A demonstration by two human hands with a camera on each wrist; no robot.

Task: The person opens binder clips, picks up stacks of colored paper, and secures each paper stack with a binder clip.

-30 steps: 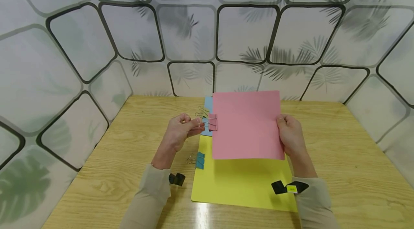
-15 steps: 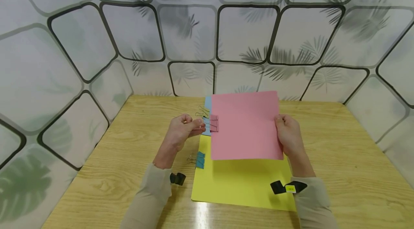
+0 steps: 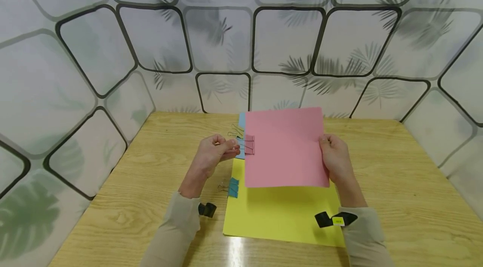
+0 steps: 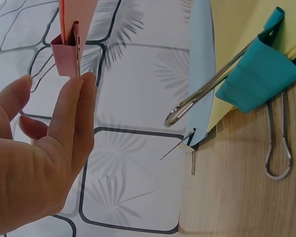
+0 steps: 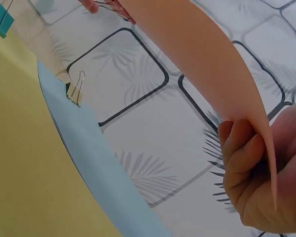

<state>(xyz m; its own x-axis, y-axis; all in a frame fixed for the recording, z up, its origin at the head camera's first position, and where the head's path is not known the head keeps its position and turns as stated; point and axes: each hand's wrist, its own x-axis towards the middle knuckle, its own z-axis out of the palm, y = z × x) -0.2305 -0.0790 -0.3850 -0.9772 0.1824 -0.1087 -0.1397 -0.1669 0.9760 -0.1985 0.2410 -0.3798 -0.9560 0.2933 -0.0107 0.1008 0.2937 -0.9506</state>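
Observation:
A pink sheet of paper or card is held up above the table, facing the head camera. On its left edge sits a pink binder clip, its mouth over the edge. My left hand pinches the clip's wire handles; in the left wrist view, thumb and fingers touch opposite handles of the clip. My right hand grips the sheet's right edge, thumb in front. In the right wrist view the curled fingers lie behind the bent sheet.
Below lies a yellow sheet or folder with a teal binder clip on its left edge. Light blue paper lies behind it, bearing a pale yellow binder clip. A patterned backdrop rises behind the wooden table.
The right hand has shifted slightly left, sliding the pink sheet's left edge deeper into the binder clip. The left hand has stayed almost still.

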